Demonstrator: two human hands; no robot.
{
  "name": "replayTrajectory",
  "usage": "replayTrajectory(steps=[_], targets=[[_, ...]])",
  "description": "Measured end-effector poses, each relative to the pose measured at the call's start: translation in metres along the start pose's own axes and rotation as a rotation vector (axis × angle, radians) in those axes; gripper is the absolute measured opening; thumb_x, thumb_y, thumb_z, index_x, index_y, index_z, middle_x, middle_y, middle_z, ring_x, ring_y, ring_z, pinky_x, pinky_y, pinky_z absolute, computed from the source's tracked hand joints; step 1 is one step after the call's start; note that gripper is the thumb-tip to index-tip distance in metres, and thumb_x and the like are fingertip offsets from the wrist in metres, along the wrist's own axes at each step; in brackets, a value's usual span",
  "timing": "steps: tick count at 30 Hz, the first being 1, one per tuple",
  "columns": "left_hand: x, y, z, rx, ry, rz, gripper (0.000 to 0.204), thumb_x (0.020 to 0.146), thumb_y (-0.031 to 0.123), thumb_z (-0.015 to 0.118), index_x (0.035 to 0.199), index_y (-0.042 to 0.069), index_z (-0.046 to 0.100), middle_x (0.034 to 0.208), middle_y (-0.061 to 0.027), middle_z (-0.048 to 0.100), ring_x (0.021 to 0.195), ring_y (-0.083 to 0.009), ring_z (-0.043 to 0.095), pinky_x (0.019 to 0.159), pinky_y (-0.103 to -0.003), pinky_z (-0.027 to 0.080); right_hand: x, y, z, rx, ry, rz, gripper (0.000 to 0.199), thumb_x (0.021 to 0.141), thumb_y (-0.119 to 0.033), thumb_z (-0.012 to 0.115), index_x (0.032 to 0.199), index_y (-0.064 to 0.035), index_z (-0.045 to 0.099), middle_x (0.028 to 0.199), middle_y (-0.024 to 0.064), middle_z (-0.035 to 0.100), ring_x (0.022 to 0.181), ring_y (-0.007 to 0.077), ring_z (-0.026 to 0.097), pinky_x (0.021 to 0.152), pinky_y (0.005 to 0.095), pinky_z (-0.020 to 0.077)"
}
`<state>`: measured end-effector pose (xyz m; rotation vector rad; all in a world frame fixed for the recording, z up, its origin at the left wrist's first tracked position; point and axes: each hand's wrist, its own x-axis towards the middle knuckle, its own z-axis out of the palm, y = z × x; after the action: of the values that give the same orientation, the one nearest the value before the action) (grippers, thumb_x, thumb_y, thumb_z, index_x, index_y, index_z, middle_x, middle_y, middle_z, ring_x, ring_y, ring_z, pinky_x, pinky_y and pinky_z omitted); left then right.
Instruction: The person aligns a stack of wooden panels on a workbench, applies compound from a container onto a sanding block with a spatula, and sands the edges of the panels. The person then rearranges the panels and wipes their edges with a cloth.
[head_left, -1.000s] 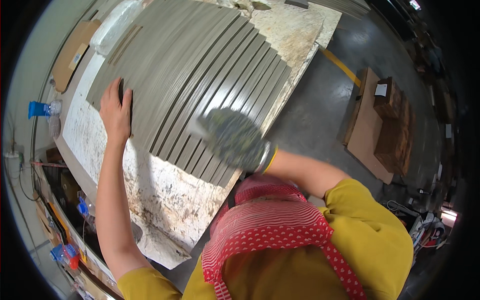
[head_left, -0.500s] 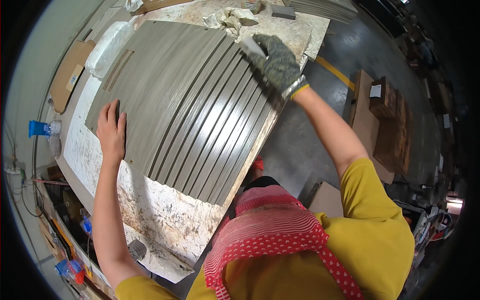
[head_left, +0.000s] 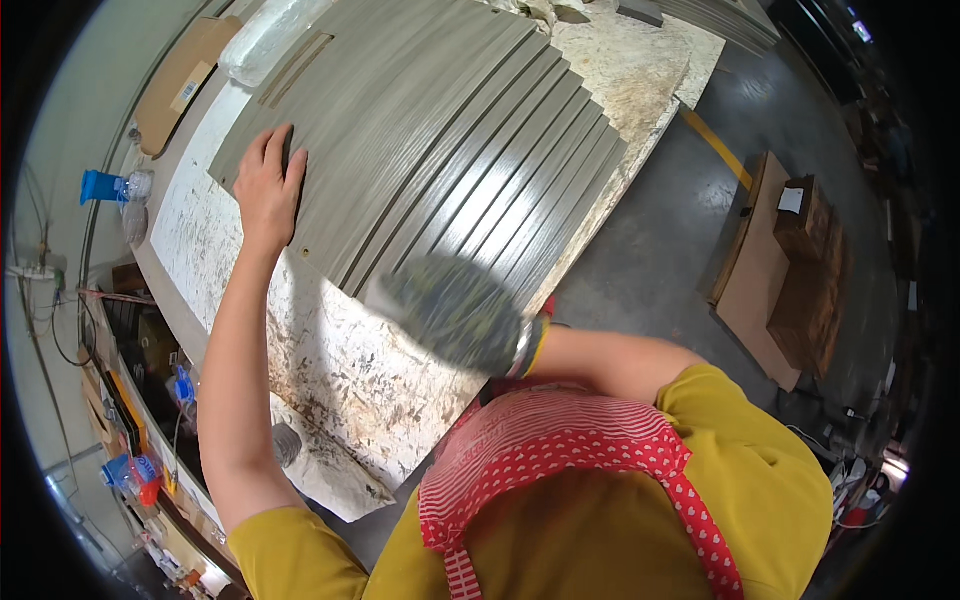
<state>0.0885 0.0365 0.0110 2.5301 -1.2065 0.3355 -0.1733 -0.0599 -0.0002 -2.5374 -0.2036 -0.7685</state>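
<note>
We see a fan of long grey wood-grain planks [head_left: 450, 150] spread on the stained white table [head_left: 330, 370]. Our bare left hand [head_left: 268, 190] lies flat on the planks' left end — released, grasping nothing. Our gloved right hand [head_left: 460, 312] blurs at their near edge — grip unclear.

A fan of overlapping slats [head_left: 450, 150] lies on the worktable [head_left: 330, 370], filling the upper middle of the frame. The left hand [head_left: 268, 190] rests flat on the slats' left end, and the gloved right hand [head_left: 460, 312] sits on their lower edge, centre frame. A plastic bottle [head_left: 112, 186] lies far left, and stacked cardboard [head_left: 790, 270] lies on the floor at right
</note>
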Motion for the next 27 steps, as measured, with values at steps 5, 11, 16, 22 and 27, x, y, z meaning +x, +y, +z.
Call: replayTrajectory(steps=[5, 11, 16, 22, 27], targets=[[0.0, -0.001, 0.004, -0.008, 0.008, 0.004, 0.043, 0.091, 0.034, 0.049, 0.128, 0.012, 0.049, 0.129, -0.013, 0.047, 0.121, -0.0309, 0.043, 0.1, -0.041, 0.032, -0.004, -0.002, -0.006, 0.162, -0.116, 0.156, 0.046, 0.08, -0.029, 0.058, 0.117, -0.0032, 0.055, 0.103, 0.0163, 0.057, 0.096, 0.0317, 0.057, 0.086, 0.0414, 0.0451], [-0.008, -0.001, -0.005, -0.001, -0.048, -0.052, 0.045, 0.092, 0.033, 0.048, 0.131, 0.011, 0.046, 0.133, -0.0134, 0.044, 0.123, -0.031, 0.041, 0.103, -0.042, 0.029, 0.012, 0.16, -0.109, -0.101, 0.3, 0.603, 0.045, 0.086, -0.042, 0.056, 0.11, -0.0041, 0.059, 0.096, 0.0174, 0.059, 0.092, 0.0333, 0.056, 0.085, 0.0381, 0.0444], [-0.005, 0.006, -0.006, 0.015, -0.035, -0.021, 0.043, 0.092, 0.029, 0.048, 0.13, 0.009, 0.047, 0.132, -0.0168, 0.045, 0.122, -0.0339, 0.042, 0.103, -0.041, 0.032, 0.021, 0.224, -0.12, -0.306, 0.222, 0.533, 0.043, 0.083, -0.031, 0.062, 0.115, -0.0022, 0.058, 0.102, 0.0163, 0.059, 0.098, 0.0307, 0.058, 0.087, 0.0382, 0.0453], [-0.009, -0.002, -0.001, 0.016, -0.015, -0.022, 0.043, 0.091, 0.029, 0.049, 0.128, 0.008, 0.048, 0.13, -0.0166, 0.047, 0.12, -0.0338, 0.044, 0.101, -0.04, 0.034, 0.018, 0.142, -0.072, -0.329, 0.121, 0.397, 0.042, 0.084, -0.03, 0.055, 0.114, -0.0024, 0.056, 0.109, 0.0188, 0.059, 0.102, 0.0336, 0.055, 0.09, 0.0427, 0.0431], [-0.002, -0.007, 0.004, -0.009, 0.007, -0.027, 0.044, 0.09, 0.035, 0.05, 0.127, 0.011, 0.05, 0.13, -0.0122, 0.048, 0.121, -0.0307, 0.043, 0.1, -0.042, 0.032, 0.012, 0.031, -0.009, -0.136, -0.09, 0.002, 0.05, 0.08, -0.024, 0.051, 0.125, -0.0016, 0.048, 0.115, 0.0228, 0.054, 0.104, 0.035, 0.055, 0.094, 0.0437, 0.041]])
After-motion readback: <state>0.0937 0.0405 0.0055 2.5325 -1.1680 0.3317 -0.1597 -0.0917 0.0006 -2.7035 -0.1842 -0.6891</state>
